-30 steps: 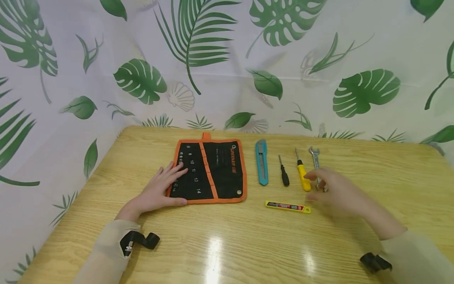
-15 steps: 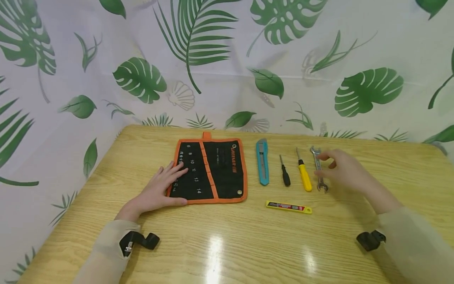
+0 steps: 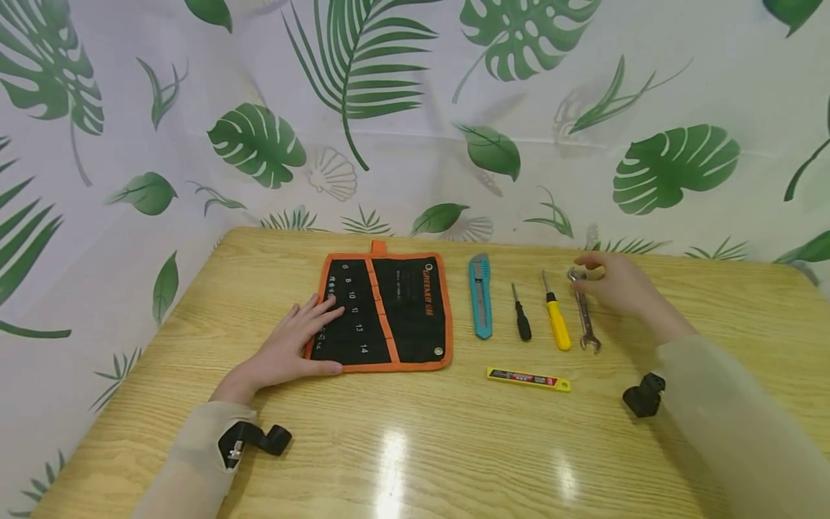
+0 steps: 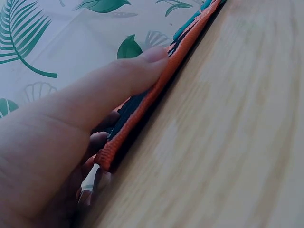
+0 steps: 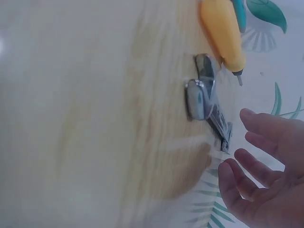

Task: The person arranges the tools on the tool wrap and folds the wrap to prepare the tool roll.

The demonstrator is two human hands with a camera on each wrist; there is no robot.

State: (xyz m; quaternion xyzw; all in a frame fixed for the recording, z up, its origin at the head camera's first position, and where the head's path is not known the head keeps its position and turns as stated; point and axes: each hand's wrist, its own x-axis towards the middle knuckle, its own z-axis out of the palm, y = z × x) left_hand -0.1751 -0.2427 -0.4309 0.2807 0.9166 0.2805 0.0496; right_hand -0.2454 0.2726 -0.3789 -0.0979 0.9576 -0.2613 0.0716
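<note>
In the head view, left of the middle, the left hand (image 3: 288,346) lies on the left side of a black pouch (image 3: 415,324) with orange edges. Its fingers are spread out and grip nothing. The left wrist view shows something better than the head view does: the thumb tip resting on the orange edge, seen from the side. Right of the middle, the right hand (image 3: 619,285) is at the top end of a silver wrench (image 3: 585,313). From above it looks like they touch, but the right wrist view shows a gap: the fingers are bent a little, apart from each other, and hold nothing. The wrench lies on the desk (image 3: 324,447), near a yellow screwdriver (image 3: 558,324). Going left across the frame come a small black screwdriver (image 3: 521,321) and a blue cutter (image 3: 480,295). Below them is a slim yellow case (image 3: 528,379); I can't tell what is in it. The pouch lies flat, with 6, 8, 10, 12, 13 and 14 printed down its left part, and I can't see inside it.
</note>
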